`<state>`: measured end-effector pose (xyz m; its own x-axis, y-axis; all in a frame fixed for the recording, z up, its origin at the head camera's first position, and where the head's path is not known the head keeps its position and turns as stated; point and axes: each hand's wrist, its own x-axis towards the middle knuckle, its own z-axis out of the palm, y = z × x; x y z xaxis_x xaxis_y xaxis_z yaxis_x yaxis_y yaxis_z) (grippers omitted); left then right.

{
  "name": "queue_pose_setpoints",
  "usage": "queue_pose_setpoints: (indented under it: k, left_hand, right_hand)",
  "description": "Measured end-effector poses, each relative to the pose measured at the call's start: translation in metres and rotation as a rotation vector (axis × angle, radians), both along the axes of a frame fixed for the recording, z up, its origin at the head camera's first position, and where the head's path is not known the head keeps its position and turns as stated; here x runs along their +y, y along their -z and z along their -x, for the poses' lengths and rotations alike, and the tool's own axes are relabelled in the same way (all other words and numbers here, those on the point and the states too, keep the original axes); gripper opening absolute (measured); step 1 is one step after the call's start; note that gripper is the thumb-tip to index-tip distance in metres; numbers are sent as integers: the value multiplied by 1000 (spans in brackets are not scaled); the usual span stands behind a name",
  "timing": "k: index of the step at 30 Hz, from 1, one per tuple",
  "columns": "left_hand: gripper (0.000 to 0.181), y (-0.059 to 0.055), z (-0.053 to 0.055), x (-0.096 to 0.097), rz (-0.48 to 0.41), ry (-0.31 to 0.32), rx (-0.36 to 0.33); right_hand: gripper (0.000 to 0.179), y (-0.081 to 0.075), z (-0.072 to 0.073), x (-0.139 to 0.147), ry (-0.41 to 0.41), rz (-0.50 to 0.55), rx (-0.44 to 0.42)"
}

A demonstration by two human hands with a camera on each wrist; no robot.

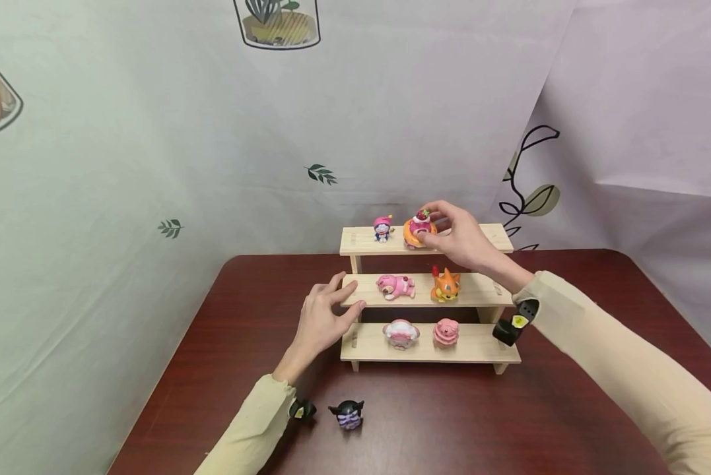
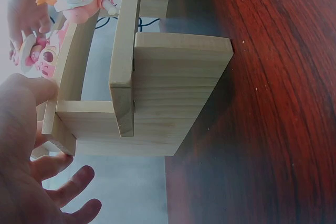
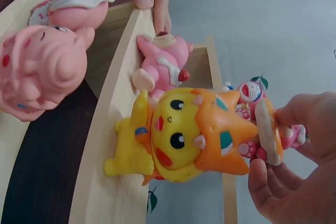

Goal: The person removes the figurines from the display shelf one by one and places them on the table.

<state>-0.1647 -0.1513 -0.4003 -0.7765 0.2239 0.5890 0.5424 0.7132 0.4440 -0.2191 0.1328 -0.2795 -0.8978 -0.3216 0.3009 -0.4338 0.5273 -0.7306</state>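
Note:
My right hand point(image 1: 463, 236) pinches a pink bear figurine in an orange ring point(image 1: 412, 233), topped with a strawberry, at the top tier of a three-tier wooden shelf point(image 1: 480, 288). The right wrist view shows thumb and fingers on either side of the ring point(image 3: 270, 134). My left hand point(image 1: 318, 318) grips the left end of the middle board, thumb in front and fingertips around the end; its outer fingers point(image 2: 79, 179) spread free. To the held figurine's left stands a small pink-hatted figurine point(image 1: 382, 229).
A pink bear point(image 1: 395, 286) lies on the middle tier beside a yellow figurine in an orange hood point(image 1: 447, 287). Below sit a white-and-pink figurine point(image 1: 401, 334) and a pink round one point(image 1: 446, 332). A black-and-purple figurine point(image 1: 349, 415) stands on the dark red table point(image 1: 438, 429), near my left wrist.

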Motion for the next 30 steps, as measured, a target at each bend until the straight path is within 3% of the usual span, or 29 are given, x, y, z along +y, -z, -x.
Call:
queue_pose_setpoints:
  k: [30]
  left_hand:
    - [43,0,0,0,-11,2,2]
  right_hand:
    - [38,-6,-33,-3,-30,13,10]
